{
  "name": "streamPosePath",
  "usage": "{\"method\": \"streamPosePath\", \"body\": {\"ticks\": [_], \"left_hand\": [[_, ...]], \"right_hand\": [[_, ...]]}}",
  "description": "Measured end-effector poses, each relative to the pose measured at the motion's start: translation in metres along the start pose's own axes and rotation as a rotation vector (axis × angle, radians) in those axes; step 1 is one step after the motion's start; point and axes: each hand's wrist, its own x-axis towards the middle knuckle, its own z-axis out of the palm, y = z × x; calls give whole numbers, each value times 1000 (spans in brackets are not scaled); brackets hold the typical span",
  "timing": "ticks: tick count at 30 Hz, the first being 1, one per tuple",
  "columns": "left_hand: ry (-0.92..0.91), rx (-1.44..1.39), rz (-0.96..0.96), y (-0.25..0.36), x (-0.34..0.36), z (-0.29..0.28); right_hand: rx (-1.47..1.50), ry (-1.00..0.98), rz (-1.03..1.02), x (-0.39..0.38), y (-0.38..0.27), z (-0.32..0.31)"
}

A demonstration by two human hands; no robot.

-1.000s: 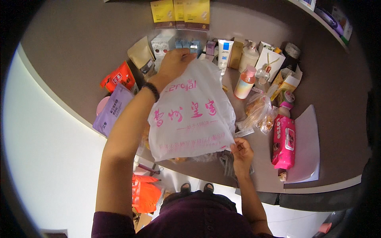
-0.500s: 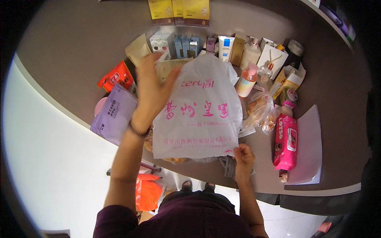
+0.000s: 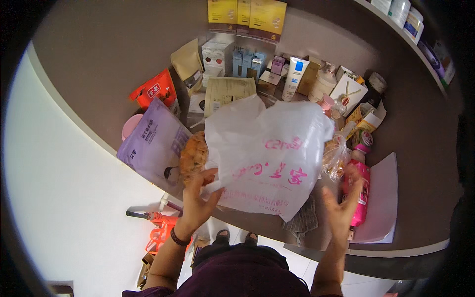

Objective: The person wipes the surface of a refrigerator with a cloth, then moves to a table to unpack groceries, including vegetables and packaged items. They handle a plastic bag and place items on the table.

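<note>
A white plastic bag (image 3: 269, 153) with pink print is spread over the middle of the counter, slanted and creased. At its near left corner is my left hand (image 3: 198, 203), thumb and fingers closing around the bag's edge. My right hand (image 3: 341, 210) is off the bag to its right, fingers spread and holding nothing, in front of a pink wipes pack (image 3: 363, 190). Beside the bag's left edge, golden-brown baked food (image 3: 194, 156) shows partly; the bag hides the rest. A clear bag of similar food (image 3: 335, 161) lies at its right.
A purple pouch (image 3: 153, 143) and a red packet (image 3: 156, 91) lie left. Behind stand a white tube (image 3: 295, 79), blue boxes (image 3: 247, 64) and several bottles. White sheets (image 3: 383, 198) lie right; a grey striped cloth (image 3: 302, 220) is at the front edge.
My left hand has come down to the bag's near left corner. My right hand has let go of the bag and opened, moving right. The bag now lies slanted, uncovering the baked food.
</note>
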Motion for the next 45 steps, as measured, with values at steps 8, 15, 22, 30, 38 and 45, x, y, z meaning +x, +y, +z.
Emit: {"method": "streamPosePath", "body": {"ticks": [8, 15, 22, 30, 38, 45], "left_hand": [[-87, 258, 457, 20, -15, -11], [-60, 183, 439, 6, -24, -20], [-84, -269, -347, -25, -31, -47], [107, -335, -420, -67, -28, -69], [232, -306, -372, -68, -11, -75], [429, 390, 249, 9, -43, -66]], "right_hand": [[-219, -667, -64, 122, -83, 83], [537, -777, 239, 114, -90, 106], [458, -442, 209, 165, -92, 92], [188, -598, 103, 152, -67, 93], [351, -1114, 318, 80, 21, 12], [582, -672, 454, 37, 44, 34]]}}
